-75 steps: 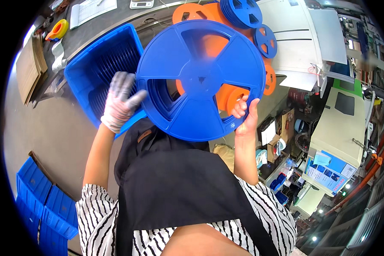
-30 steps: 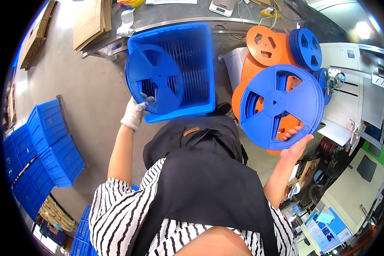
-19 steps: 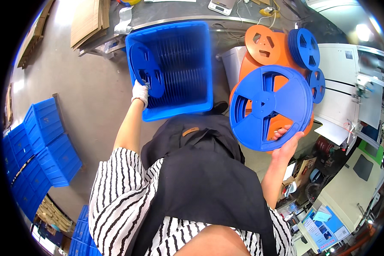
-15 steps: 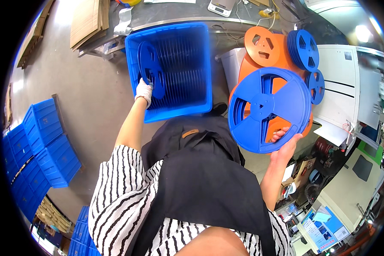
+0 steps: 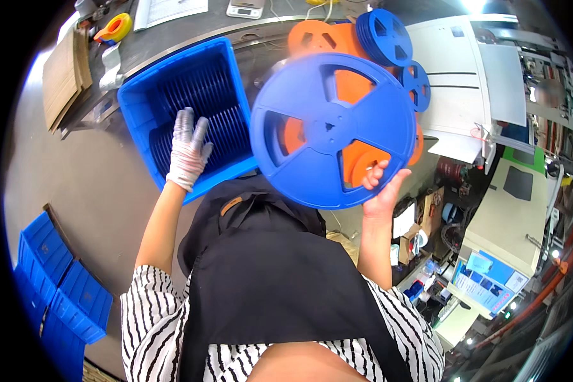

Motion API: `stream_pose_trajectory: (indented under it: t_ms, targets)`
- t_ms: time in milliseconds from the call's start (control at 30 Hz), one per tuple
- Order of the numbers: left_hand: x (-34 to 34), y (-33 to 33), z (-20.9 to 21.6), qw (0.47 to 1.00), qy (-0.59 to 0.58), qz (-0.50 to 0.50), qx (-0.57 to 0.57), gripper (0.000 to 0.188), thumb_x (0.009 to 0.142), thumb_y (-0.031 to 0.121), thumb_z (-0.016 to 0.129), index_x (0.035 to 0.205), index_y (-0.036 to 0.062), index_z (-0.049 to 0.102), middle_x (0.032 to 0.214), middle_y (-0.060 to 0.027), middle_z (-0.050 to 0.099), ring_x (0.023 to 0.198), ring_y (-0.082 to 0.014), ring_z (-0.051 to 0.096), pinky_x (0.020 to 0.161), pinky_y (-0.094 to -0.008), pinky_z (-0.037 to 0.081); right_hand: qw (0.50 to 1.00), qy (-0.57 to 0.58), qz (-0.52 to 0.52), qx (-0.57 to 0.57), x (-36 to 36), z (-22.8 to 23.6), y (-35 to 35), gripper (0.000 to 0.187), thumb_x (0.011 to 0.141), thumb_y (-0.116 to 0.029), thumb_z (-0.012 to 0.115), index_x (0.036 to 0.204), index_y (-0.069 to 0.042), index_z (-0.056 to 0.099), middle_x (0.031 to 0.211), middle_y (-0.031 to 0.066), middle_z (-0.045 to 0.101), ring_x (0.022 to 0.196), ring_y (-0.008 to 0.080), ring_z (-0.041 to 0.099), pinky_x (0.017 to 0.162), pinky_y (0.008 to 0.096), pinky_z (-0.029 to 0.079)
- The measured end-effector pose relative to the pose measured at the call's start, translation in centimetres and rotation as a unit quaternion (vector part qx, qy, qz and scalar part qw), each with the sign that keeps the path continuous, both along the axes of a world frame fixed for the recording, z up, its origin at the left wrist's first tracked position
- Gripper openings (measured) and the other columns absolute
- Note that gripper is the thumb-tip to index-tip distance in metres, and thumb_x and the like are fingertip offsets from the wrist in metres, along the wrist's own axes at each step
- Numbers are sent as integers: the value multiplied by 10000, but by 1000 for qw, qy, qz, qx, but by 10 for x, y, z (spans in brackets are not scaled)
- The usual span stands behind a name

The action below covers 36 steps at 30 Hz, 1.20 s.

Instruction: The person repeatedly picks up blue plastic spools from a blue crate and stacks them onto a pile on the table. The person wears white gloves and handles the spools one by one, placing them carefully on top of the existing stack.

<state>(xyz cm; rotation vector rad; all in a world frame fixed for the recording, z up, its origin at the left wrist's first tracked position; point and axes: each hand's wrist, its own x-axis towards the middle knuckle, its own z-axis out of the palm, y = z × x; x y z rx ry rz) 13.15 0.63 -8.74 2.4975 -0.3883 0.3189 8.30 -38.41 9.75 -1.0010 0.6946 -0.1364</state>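
One bin [image 5: 135,114] beside grey workbench [image 5: 146,43].

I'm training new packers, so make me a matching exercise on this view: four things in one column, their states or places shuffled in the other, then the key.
Things:
1. Scale
2. Right hand
3. Cardboard
4. Left hand

States or places:
A. Brown, left of the blue bin
B. Gloved, fingers extended, at the bin
C. On the grey table
D. Bare, gripping the large blue reel

Pairs: 1-C, 2-D, 3-A, 4-B
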Motion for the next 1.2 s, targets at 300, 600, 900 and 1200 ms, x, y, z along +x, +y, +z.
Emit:
stream_pose_trajectory:
  t_ms: [300, 600, 900, 1200]
  targets:
    - [12, -54, 93, 953, -103, -271, 90, 408, 776, 130, 610, 1175, 189, 553, 1323, -112, 504, 1265, -329, 456, 1089, -535, 348, 993, -38, 69, 91, 9, -3, 2, 611, 857, -680, 458, 963, -85, 547, 692, -11, 506, 544, 85, 449, 469, 224, 375]
    - [2, -48, 101, 968, -97, -213, 92, 158, 765, 138, 581, 911, 86, 553, 1290, -202, 532, 1259, -396, 466, 1093, -556, 329, 996, -11, 89, 2, 21, 1, 9, 741, 831, -760, 391, 1019, -69, 580, 771, 40, 611, 617, 160, 565, 534, 277, 455]
    - [-37, -26, 88, 491, 517, -90, -695, 181, 799, -101, 584, 870, 59, 540, 998, -150, 616, 1174, -333, 555, 983, -435, 481, 977, 111, 32, -182, 31, -10, -4, 742, 930, -683, 262, 1085, -16, 546, 889, 124, 650, 659, 204, 591, 576, 308, 492]
    - [-71, -14, 83, 333, 482, -66, -808, 184, 796, -94, 574, 824, 58, 474, 1236, -260, 570, 1208, -468, 498, 957, -600, 478, 973, 153, 20, -173, 27, -17, -8, 701, 959, -642, 253, 1078, -21, 556, 883, 121, 660, 696, 216, 626, 615, 318, 517]
